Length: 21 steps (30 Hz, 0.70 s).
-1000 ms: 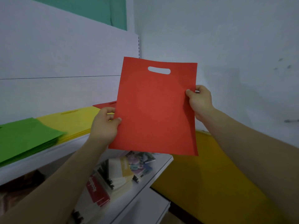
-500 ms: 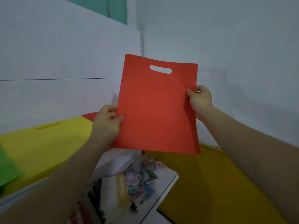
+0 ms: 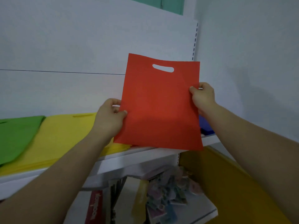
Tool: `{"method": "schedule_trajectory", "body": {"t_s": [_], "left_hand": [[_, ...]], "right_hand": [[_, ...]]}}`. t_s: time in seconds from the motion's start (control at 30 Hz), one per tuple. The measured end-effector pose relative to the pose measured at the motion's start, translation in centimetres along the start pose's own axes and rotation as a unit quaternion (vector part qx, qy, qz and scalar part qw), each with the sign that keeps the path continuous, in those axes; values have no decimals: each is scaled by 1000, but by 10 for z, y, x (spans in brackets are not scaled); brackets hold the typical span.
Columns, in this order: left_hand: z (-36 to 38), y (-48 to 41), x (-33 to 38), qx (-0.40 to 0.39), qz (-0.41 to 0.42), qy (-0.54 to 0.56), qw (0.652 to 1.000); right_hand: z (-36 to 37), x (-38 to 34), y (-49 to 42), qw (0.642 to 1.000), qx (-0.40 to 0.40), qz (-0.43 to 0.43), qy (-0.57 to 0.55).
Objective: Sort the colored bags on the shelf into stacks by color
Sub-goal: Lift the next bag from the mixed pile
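I hold a flat red bag [image 3: 160,104] with a cut-out handle upright in front of the white shelf [image 3: 137,152]. My left hand [image 3: 110,120] pinches its left edge and my right hand [image 3: 203,96] pinches its right edge. On the shelf lie a yellow stack [image 3: 64,136] and, at the far left, a green stack [image 3: 16,136]. A blue stack [image 3: 205,125] shows just past my right wrist, mostly hidden by the red bag and my arm.
A white back panel [image 3: 80,46] rises behind the shelf. A lower shelf [image 3: 208,212] carries books and small colourful packets [image 3: 168,196]. A yellow surface [image 3: 226,183] lies low at the right beside a pale wall.
The view has swung so the green stack and the shelf's right end with the blue stack show. The red bag sits lower, close over the shelf; both hands keep their grip.
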State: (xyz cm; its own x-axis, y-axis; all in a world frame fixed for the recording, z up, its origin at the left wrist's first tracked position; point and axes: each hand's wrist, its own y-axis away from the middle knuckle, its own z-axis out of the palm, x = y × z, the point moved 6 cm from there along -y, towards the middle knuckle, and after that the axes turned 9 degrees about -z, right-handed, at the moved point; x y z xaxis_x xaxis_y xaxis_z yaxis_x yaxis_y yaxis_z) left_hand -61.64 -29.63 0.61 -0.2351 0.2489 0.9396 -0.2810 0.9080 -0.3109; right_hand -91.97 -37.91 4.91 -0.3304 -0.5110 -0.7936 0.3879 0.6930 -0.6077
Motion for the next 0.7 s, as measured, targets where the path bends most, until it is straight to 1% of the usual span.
{"method": "schedule_trajectory", "body": {"t_s": [0.13,0.27,0.37,0.47,0.53,0.6,0.7], "left_hand": [[7,2,4,53,-20,-25,998],[12,9,3,73,-48,-59,994],[16,9,-3,76,-47,-147,985],[20,11,-7,76,-32,-268,960],[22,13,-9,61,-31,-314,947],[25,15,-11,27,-53,-359,931],[29,22,-15,-36,-95,-397,912]], "right_hand": [[25,18,-28,997,-71,12,-31],[46,33,-32,988,-148,26,-29],[54,47,-29,980,-194,42,-7],[61,59,-26,977,-211,42,12],[63,65,-27,977,-208,44,24],[65,72,-28,976,-210,49,41],[73,80,-28,964,-253,57,64]]}}
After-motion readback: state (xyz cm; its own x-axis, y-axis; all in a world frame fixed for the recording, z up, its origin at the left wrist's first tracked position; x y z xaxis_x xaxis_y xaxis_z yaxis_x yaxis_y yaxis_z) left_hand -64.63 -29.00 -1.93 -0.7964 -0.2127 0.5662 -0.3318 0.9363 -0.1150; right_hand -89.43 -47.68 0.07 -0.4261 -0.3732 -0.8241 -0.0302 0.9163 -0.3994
